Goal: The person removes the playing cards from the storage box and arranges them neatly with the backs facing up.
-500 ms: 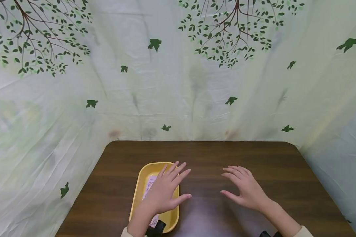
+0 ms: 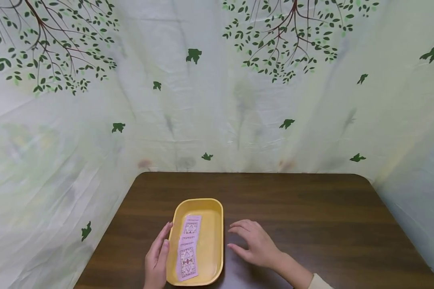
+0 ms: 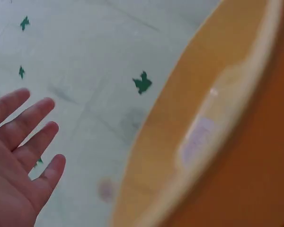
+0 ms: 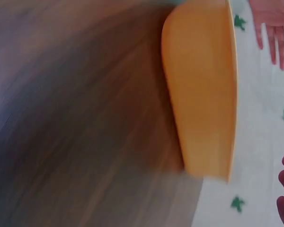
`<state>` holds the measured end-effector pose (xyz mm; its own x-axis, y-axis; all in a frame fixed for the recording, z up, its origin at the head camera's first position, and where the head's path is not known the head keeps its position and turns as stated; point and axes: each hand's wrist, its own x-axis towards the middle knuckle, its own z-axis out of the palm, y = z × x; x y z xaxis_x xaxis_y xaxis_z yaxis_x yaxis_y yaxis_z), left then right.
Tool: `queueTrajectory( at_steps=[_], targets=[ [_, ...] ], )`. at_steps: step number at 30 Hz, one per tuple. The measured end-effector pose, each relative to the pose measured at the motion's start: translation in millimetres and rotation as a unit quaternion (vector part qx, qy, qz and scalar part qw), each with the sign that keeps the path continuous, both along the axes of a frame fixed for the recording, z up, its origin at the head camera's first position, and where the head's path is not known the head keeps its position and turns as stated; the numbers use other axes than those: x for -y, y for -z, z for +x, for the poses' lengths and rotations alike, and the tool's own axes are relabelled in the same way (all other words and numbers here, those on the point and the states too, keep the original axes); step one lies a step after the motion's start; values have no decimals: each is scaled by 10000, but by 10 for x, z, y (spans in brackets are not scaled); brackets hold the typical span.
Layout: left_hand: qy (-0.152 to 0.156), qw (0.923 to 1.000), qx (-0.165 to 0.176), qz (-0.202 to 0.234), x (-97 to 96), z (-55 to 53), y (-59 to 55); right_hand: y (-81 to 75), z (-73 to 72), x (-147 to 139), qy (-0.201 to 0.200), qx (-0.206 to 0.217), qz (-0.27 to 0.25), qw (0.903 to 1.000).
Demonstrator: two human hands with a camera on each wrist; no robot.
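You have one yellow tray [image 2: 211, 241] on one brown table [image 2: 293, 200], below the centre of the head frame. In it lies one overlapping row of pink patterned cards [image 2: 188, 263]; two patterned panels show, but you cannot tell the exact card count from here.

Both your hands are in view and hold nothing. Your left hand [image 2: 157, 255], lower centre-left, has its fingers extended along the tray's left side, fingertips at the rim; whether they touch it is unclear. Your right hand [image 2: 254, 247], lower centre-right, has loosely bent fingers pointing at the tray's right wall, a gap between. So the tray sits between your two sets of fingers.

Two printed leafy branches [image 2: 295, 14] cross the top of the pale cloth [image 2: 220, 100] behind.
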<state>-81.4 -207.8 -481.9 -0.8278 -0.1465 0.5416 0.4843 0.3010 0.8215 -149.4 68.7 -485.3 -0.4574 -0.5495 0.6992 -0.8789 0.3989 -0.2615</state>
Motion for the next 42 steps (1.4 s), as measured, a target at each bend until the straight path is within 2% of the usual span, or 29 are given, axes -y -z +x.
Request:
queueTrajectory(
  at_steps=[2, 4, 5, 6, 9, 12, 13, 15, 17, 19, 20, 22, 24, 26, 28, 32, 34, 37, 42],
  targets=[
    [-66, 9975, -131, 689, 17, 40, 93, 14, 14, 129, -99, 129, 42, 9999],
    [-286, 9919, -194, 1221, 48, 68, 218, 31, 31, 251, -168, 326, 94, 9993],
    [-428, 9887, -202, 1420, 73, 76, 300, 43, 39, 309, -205, 424, 121, 9988],
    [-370, 9850, -327, 1656, 133, 67, 447, 56, 47, 366, -248, 518, 136, 9983],
    [-756, 9768, 117, 1998, 224, 67, 760, 103, 67, 519, -386, 687, 137, 9968],
    [-746, 9700, 413, 2275, 257, 56, 1020, 145, 81, 639, -492, 763, 163, 9957],
    [-839, 9681, 544, 2297, 216, 68, 1022, 155, 85, 673, -508, 796, 205, 9953],
    [-537, 9680, 336, 2430, 177, 74, 1070, 173, 92, 740, -532, 892, 367, 9939],
    [-159, 9687, -11, 2476, 123, 87, 1063, 187, 97, 809, -565, 1004, 566, 9917],
    [304, 9659, -344, 2548, 62, 111, 1011, 200, 102, 877, -599, 1066, 816, 9891],
    [518, 9630, -418, 2611, 34, 125, 973, 207, 104, 910, -595, 1083, 961, 9877],
    [715, 9583, -416, 2735, -22, 153, 889, 218, 106, 975, -582, 1149, 1216, 9842],
    [661, 9571, -192, 2815, -62, 182, 827, 236, 104, 1034, -526, 1113, 1490, 9811],
    [437, 9572, 58, 2860, -85, 200, 807, 260, 99, 1094, -463, 1091, 1718, 9780],
    [210, 9546, 233, 2962, -99, 213, 821, 274, 98, 1148, -400, 1047, 1937, 9746],
    [-225, 9497, 363, 3103, -114, 216, 876, 280, 110, 1238, -290, 923, 2328, 9677],
    [-354, 9487, 473, 3108, -120, 221, 886, 295, 118, 1276, -241, 820, 2529, 9637],
    [-593, 9443, 789, 3141, -124, 232, 888, 326, 138, 1327, -132, 673, 2824, 9568],
    [-628, 9305, 1263, 3379, -111, 259, 872, 376, 175, 1374, 8, 534, 3171, 9469]
  ],
)
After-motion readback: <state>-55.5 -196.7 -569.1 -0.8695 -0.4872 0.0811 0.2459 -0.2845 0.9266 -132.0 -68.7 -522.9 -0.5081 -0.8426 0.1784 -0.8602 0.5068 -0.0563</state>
